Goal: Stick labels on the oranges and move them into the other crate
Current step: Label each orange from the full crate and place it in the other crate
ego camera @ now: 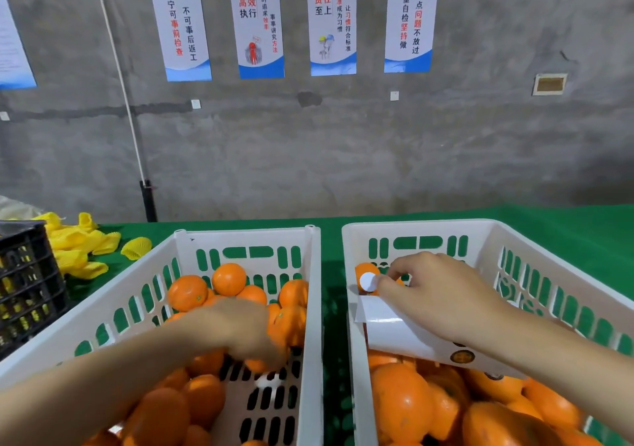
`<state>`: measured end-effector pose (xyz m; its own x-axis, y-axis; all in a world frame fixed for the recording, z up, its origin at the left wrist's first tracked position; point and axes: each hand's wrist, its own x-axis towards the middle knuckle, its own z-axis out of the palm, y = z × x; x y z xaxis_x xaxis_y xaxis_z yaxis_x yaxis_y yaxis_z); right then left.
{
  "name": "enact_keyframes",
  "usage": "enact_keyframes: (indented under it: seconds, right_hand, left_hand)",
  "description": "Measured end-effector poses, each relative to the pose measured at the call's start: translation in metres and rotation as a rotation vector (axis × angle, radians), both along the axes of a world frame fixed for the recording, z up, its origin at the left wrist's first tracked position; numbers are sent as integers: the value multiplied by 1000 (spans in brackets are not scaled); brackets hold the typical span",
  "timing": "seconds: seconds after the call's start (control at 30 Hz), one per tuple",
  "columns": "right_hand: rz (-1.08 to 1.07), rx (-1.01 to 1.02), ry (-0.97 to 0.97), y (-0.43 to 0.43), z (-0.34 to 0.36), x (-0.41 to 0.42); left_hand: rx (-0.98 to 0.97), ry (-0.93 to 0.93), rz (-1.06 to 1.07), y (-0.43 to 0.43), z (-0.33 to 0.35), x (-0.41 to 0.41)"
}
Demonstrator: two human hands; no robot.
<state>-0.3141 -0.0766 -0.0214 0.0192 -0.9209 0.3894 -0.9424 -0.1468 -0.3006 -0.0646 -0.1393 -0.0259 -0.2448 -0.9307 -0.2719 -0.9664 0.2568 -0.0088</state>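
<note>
Blurred left hand (240,329) curls over loose oranges (291,322) — grip unclear; right hand (442,294) fingertips pinch a round white paper label (367,281).

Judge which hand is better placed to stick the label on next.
Right. The right hand already pinches a white round label above the label sheet in the right crate; the left hand is down among oranges in the left crate.

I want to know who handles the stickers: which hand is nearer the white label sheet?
Right. The right hand is just above the label sheet in the right crate, pinching a round white label. The left hand is down among oranges in the left crate.
</note>
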Motion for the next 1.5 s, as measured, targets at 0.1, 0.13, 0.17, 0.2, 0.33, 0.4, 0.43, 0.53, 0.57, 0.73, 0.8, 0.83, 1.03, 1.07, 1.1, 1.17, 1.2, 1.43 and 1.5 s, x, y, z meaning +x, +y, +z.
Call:
enact_keyframes:
  seconds: [0.1,0.13,0.17,0.2,0.33,0.4,0.43,0.53,0.57,0.73,0.8,0.83,1.03,1.07,1.1,1.17,1.2,1.43,1.5]
  right_hand:
    - [3,-12,2,0,-1,0]
    - [16,2,-13,0,-1,0]
    - [33,17,-33,0,0,1]
    - [46,25,-51,1,0,1]
    - [62,-5,-66,2,1,3]
    - [63,-11,-48,2,3,6]
    - [56,-22,-43,3,4,7]
    - [21,-113,-44,4,10,7]
    - [13,-164,-44,5,13,7]
    - [68,-380,6,13,20,12]
    - [116,-433,31,16,19,15]
    - [132,-457,31,17,19,17]
    - [148,-449,27,20,18,19]
    - [145,-454,27,20,18,18]
    - [144,-464,27,20,18,19]
    - [156,-488,27,21,19,20]
    - [172,-499,31,22,19,21]
    - [404,-403,114,26,22,21]
    - [452,-377,121,26,22,21]
  left_hand:
    - [-290,287,109,-27,7,17]
    - [-380,443,126,-31,10,19]
    - [-415,630,131,-32,14,18]
    - [-415,788,104,-28,15,15]
    - [-355,971,-70,0,7,-13]
    - [-328,959,-125,12,5,-26]
    - [-314,959,-136,15,6,-30]
    - [-312,908,-153,21,6,-30]
    - [-314,879,-156,22,5,-28]
    - [-303,840,-175,18,2,-23]
    - [-311,843,-214,17,0,-23]
    - [-313,840,-237,17,0,-24]
    - [-403,738,-358,19,-3,-29]
    - [-415,731,-365,19,-3,-29]
    - [-420,727,-371,19,-3,-29]
    - [-415,726,-384,19,-3,-29]
    - [-410,728,-392,19,-2,-29]
    - [-428,745,-427,18,-1,-29]
    - [-430,749,-436,18,-2,-29]
